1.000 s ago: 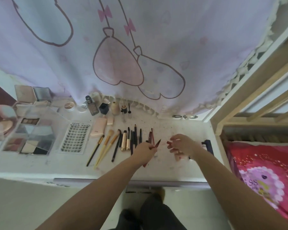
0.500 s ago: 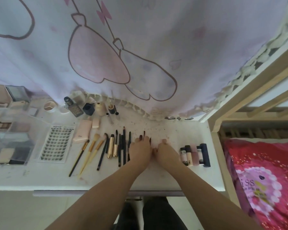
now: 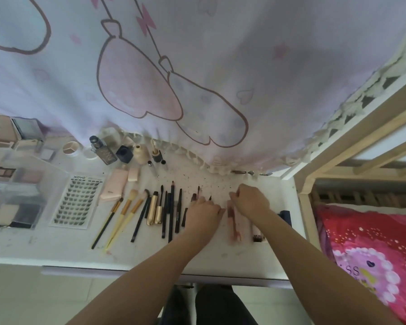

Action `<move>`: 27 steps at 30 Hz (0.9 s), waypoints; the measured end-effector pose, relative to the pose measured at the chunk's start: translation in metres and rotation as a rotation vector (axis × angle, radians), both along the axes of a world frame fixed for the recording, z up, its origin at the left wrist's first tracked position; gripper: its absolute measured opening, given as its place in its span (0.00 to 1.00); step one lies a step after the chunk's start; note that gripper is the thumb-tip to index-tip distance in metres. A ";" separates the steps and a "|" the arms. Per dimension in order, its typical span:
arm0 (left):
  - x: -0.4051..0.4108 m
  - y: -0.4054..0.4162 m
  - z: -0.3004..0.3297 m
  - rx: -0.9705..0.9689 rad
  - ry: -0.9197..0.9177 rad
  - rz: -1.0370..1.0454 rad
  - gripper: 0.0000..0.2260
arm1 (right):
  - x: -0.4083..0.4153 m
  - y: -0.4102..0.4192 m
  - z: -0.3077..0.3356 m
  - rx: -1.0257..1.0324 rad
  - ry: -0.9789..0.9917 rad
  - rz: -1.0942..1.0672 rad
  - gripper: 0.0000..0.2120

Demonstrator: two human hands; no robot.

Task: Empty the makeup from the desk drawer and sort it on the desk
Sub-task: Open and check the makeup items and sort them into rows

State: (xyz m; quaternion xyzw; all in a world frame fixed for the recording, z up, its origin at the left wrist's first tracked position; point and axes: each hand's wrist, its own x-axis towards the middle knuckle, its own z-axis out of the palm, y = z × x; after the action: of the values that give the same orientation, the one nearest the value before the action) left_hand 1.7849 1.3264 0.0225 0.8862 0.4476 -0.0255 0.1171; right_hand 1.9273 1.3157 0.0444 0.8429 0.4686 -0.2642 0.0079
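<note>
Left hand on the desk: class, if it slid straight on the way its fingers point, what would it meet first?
Probably the dark pencils lying just beyond the left hand, though its fingers hide their exact gap.

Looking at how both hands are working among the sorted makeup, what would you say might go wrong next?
The left hand rests beside the row of thin black pencils; a nudge could scatter them. The right hand reaches over the pink tubes, which may roll. The upright beige bottle near the curtain could tip.
</note>
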 end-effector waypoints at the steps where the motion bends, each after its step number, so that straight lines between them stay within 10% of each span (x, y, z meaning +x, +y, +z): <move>1: 0.005 -0.007 0.002 0.028 0.013 -0.023 0.14 | 0.003 0.003 0.001 -0.047 -0.018 0.039 0.18; 11: 0.032 -0.025 -0.004 -0.193 0.185 0.069 0.19 | 0.005 0.014 -0.007 -0.130 0.011 0.149 0.12; 27: 0.005 -0.015 0.032 -0.406 -0.315 0.100 0.15 | 0.034 -0.023 0.056 0.031 0.762 -0.038 0.11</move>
State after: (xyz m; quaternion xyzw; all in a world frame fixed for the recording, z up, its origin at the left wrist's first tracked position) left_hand 1.7895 1.3118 0.0547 0.8143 0.4530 0.0295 0.3618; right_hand 1.9616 1.2931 0.1006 0.6928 0.4260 -0.5518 -0.1847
